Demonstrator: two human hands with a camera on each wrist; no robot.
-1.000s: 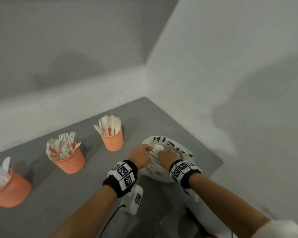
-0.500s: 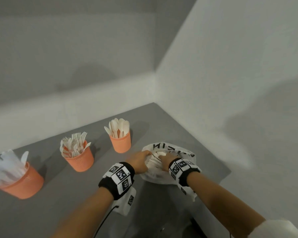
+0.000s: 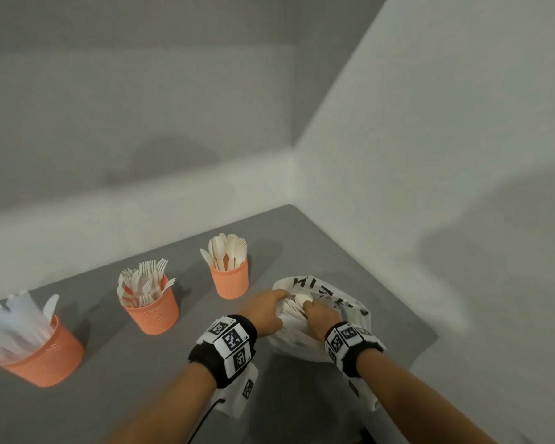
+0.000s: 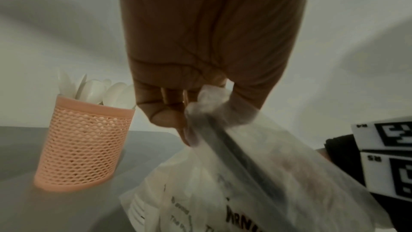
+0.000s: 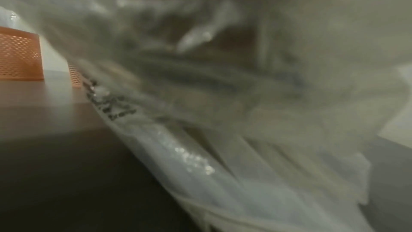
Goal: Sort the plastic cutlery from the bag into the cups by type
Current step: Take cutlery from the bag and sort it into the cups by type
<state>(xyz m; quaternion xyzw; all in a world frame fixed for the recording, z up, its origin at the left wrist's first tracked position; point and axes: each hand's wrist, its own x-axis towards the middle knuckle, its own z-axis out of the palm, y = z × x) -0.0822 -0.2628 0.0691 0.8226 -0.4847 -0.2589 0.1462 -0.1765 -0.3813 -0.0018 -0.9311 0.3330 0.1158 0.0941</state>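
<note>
The plastic bag [image 3: 321, 318] lies on the grey worktop [image 3: 141, 363], just right of the spoon cup [image 3: 229, 278]. The left hand [image 3: 265, 310] pinches its bunched edge; the right hand [image 3: 318, 317] reaches inside, grip unclear.

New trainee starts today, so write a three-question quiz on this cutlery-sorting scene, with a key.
1. True or false: the cup nearest the bag holds forks.
2. Which hand grips the bag's gathered edge? A) left hand B) right hand C) neither
3. Fill in: ___ orange cups stand on the grey table.

Key
1. False: it holds spoons; the forks are in the middle cup.
2. A. The left wrist view shows the fingers curled on bunched plastic.
3. Three, counting the knife cup at far left.
</note>
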